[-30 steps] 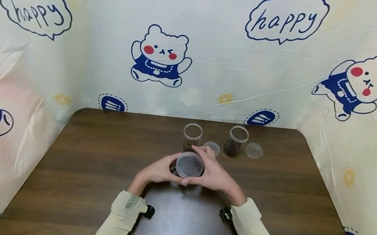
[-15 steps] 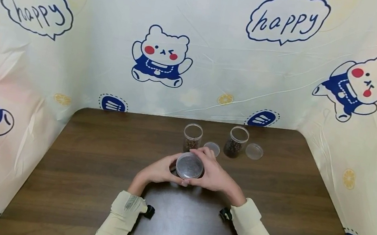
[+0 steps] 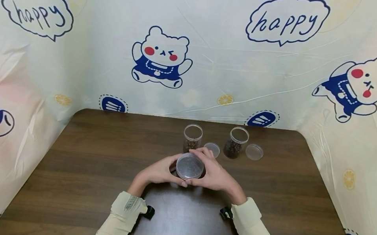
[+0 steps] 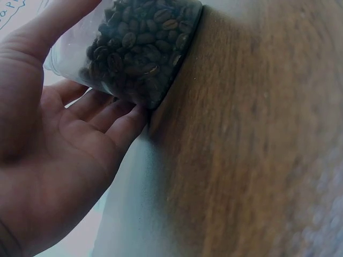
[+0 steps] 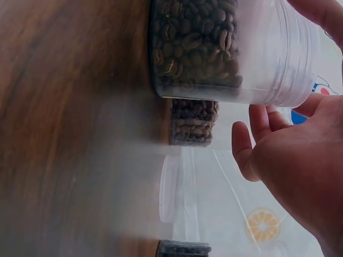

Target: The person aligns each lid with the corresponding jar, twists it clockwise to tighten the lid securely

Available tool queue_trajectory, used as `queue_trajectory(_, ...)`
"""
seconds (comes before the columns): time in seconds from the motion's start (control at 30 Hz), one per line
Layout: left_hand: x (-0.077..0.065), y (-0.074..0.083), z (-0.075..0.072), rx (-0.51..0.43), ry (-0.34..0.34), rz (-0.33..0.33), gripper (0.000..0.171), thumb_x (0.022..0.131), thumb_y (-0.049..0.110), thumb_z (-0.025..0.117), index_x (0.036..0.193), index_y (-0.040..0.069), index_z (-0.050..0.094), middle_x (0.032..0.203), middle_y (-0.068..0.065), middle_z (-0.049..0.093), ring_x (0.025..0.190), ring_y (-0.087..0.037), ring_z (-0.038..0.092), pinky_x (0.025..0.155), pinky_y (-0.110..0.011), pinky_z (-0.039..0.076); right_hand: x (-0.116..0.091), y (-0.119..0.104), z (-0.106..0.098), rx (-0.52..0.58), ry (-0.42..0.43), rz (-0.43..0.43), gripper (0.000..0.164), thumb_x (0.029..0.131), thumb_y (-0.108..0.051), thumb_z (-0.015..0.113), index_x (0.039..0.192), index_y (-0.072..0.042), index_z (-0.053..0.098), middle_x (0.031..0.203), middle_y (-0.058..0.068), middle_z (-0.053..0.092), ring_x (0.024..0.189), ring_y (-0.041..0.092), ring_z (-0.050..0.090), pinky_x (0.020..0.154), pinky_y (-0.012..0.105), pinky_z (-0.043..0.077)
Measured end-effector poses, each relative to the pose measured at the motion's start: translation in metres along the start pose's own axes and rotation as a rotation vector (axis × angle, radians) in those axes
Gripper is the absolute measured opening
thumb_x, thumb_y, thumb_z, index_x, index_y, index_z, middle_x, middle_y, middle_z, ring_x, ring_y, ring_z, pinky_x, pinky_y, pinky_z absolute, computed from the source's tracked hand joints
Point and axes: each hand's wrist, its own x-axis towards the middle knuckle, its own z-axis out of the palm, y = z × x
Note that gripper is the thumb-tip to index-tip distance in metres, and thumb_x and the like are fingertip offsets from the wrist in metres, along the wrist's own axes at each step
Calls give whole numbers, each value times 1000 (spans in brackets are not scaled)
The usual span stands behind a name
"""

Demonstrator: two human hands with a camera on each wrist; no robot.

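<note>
Two hands [image 3: 159, 169] [image 3: 216, 175] still grip the lidded jar [image 5: 230, 51].

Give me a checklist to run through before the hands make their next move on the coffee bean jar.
1. Front jar standing on the table: ok, upright.
2. Left hand and right hand around it: ok, the left lower, the right nearer the top.
3. Lid on it: ok.
4. That lid fully tightened: cannot tell.
5. Left rear jar and right rear jar covered: not ok, both stand open.
6. Loose lids lying near them: ok, inner lid between them, outer lid farther right.
</note>
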Motion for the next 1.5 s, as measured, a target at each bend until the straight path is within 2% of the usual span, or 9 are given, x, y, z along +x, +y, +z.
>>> queue_trajectory(0.23,-1,1,1,22,8,-10,88,82,19,93,156,25,45,149,0,59,137,-20,57,109,-23,48,0,3,0,10,-19,14,89,80,-28,92,157,-17,48,150,6,48,138,26,44,109,49,49)
queue_trajectory(0.6,0,-1,0,44,8,-5,88,83,17,91,157,22,44,150,-2,59,137,-20,56,110,-24,47,2,1,2,-31,-14,36,91,78,-29,94,154,-9,51,147,8,49,135,28,43,107,50,49)
queue_trajectory(0.87,-1,0,0,60,15,-4,85,84,19,91,157,21,45,150,-3,59,135,-19,57,110,-28,48,1,-8,4,-63,33,68,89,76,-34,95,151,-10,53,140,8,52,130,28,43,103,51,44)
queue_trajectory(1.03,0,1,0,56,17,12,82,84,22,91,154,23,48,148,-1,61,133,-17,58,111,-27,48,0,-17,9,-97,107,127,89,72,-36,97,145,-6,56,132,12,55,124,29,46,104,52,43)
queue_trajectory(1.27,1,-1,-3,66,10,45,83,87,17,89,157,15,45,151,-9,58,137,-23,56,114,-26,46,-3,-31,20,-186,198,219,92,71,-48,96,138,0,55,127,17,55,115,31,50,100,49,48)
queue_trajectory(1.37,1,-1,-3,83,15,35,84,85,19,90,156,16,46,151,-7,58,138,-22,55,115,-28,45,-4,-33,17,-145,183,223,102,70,-50,96,145,1,51,134,19,54,120,34,50,103,54,47)
queue_trajectory(1.5,-1,-1,-1,84,24,13,84,83,24,92,155,22,48,148,-1,61,136,-19,57,114,-30,47,-6,-28,6,-20,126,160,106,72,-43,97,155,-4,45,150,16,50,137,35,46,113,59,44)
